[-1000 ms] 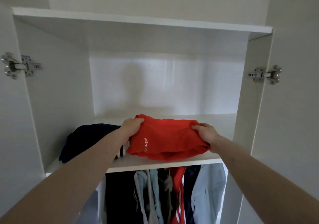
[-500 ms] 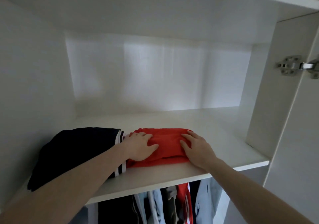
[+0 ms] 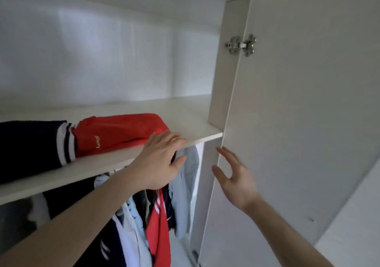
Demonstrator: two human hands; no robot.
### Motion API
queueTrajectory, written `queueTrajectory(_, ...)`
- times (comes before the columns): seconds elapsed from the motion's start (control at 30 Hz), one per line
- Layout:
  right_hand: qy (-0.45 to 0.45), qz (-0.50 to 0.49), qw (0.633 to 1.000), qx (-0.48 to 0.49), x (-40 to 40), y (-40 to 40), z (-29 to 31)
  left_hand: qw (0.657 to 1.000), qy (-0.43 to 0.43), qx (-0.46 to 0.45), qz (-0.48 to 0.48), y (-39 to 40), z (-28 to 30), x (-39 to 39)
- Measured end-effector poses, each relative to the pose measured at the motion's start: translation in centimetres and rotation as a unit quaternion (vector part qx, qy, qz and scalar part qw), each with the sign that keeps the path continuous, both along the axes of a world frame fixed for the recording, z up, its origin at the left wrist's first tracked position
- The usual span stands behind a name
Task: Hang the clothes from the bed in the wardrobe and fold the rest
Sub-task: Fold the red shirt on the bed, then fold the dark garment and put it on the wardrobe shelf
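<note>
A folded red garment [image 3: 117, 133] with small white lettering lies on the white wardrobe shelf [image 3: 102, 164]. A folded dark navy garment [image 3: 30, 145] with white stripes sits just left of it, touching. My left hand [image 3: 160, 161] hovers at the shelf's front edge, fingers spread, holding nothing. My right hand [image 3: 234, 176] is open in front of the wardrobe's right side panel, by the edge of the open door [image 3: 287, 122]. Below the shelf hang several clothes [image 3: 154, 221]: red, pale blue, white and dark pieces.
The right door stands open on a metal hinge [image 3: 241, 45]. The shelf compartment has a white back wall [image 3: 102, 61] and bare shelf surface to the right of the red garment. A pale wall or surface shows at the lower right.
Both hands have let go of the red garment and drawn back off the shelf. My right hand moved right toward the door edge. The view swung right.
</note>
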State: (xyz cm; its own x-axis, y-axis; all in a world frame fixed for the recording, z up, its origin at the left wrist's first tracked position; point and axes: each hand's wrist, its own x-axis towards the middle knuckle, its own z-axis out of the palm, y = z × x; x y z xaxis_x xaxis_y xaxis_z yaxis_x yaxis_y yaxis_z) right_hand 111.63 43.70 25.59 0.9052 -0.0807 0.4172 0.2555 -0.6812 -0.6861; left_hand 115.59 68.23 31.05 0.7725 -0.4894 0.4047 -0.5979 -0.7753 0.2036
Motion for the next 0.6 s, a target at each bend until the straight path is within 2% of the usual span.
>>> queueTrajectory(0.13,0.038,-0.087,0.995,0.023,-15.0,-8.4,-3.7,0.988,0.029,-0.063,-0.138,-9.8,-4.5,-9.0)
queueTrajectory(0.23,0.072,-0.178,0.979,0.067,-27.6,-14.4,-7.2,0.969,0.080,-0.048,-0.227,-18.2,-8.4,-16.7)
queueTrajectory(0.37,0.116,-0.326,0.930,0.126,-46.4,-21.1,-11.4,0.931,0.125,0.023,-0.341,-29.9,-12.5,-29.6)
queueTrajectory(0.6,0.131,-0.504,0.832,0.193,-71.1,-25.9,-14.5,0.847,0.162,0.108,-0.495,-43.6,-15.9,-48.7)
